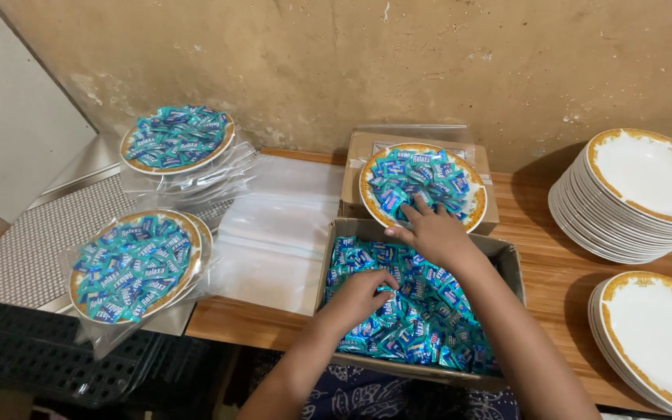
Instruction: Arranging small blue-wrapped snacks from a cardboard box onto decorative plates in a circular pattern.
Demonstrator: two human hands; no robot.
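Note:
An open cardboard box (507, 264) at the table's front edge is full of small blue and teal wrapped candies (429, 319). My left hand (361, 295) reaches into it, fingers curled over a few candies. My right hand (432, 232) stretches past the box's far wall, fingertips spread on the candies heaped on a gold-rimmed white plate (476, 208). That plate rests on a closed cardboard box (355, 148) against the wall.
Two plates of candies wrapped in clear plastic sit at left, one at the back (177, 140) and one in front (135, 264). Flat clear plastic bags (281, 225) lie between. Two stacks of empty gold-rimmed plates, one upper (639, 194) and one lower (655, 334), stand at right.

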